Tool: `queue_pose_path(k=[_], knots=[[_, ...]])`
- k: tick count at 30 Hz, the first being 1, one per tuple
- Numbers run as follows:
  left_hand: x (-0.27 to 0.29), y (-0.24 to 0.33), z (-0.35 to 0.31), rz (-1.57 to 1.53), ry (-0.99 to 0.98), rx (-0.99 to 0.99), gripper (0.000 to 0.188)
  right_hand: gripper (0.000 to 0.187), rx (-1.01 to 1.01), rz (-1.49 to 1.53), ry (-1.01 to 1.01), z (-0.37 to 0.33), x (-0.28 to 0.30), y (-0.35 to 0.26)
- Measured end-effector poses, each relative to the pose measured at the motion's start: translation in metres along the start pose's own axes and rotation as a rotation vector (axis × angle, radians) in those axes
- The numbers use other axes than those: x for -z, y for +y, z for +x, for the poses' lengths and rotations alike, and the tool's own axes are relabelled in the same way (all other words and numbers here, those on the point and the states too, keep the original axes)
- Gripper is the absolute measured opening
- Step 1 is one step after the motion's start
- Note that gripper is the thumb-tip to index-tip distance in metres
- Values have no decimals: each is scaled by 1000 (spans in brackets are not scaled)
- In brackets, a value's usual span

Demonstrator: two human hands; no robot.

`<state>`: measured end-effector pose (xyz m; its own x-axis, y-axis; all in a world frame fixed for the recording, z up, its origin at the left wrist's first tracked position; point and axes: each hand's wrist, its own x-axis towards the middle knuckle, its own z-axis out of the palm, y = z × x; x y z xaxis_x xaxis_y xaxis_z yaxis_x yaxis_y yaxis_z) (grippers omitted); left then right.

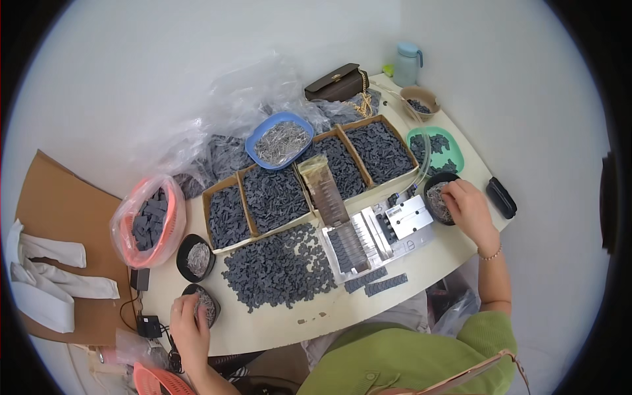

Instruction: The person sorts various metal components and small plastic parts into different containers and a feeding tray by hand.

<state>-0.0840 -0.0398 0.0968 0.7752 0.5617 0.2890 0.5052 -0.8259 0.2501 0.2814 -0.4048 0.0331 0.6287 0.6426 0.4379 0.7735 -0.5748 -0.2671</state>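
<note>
My left hand (189,326) is at a small black bowl (209,303) of thin metal pins at the table's near left; its fingers are curled together over the rim. On the far right, my right hand (469,209) reaches into another black bowl (447,221) of pins, fingertips pinched among them. What either hand's fingertips hold is too small to tell. Between the hands stands a metal fixture (375,237) with a slotted block and a screwed plate. A clear-sided chute (324,191) leans up from it. Two dark ribbed strips (386,285) lie at its front edge.
Loose dark grey pieces (280,266) are heaped mid-table. Behind them stands a divided cardboard tray (245,205) of similar parts, with a blue dish (248,146) of pins on its rim. A pink basket (176,210), green dish (459,150) and black case (501,197) sit near the edges.
</note>
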Motion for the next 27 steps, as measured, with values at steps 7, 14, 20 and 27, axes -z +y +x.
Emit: queue_pose_path(k=[7, 14, 20, 27], knots=[[-47, -95, -24, 79, -128, 170, 12, 17, 547, 387, -183, 11, -58, -87], [-43, -93, -17, 156, -34, 163, 9, 13, 642, 332, -217, 7, -83, -101], [-53, -41, -2, -319, 66, 110, 10, 22, 666, 335, -198, -1, -80, -97], [-156, 130, 19, -559, -146, -449, 14, 34, 568, 354, -174, -9, -69, -83]])
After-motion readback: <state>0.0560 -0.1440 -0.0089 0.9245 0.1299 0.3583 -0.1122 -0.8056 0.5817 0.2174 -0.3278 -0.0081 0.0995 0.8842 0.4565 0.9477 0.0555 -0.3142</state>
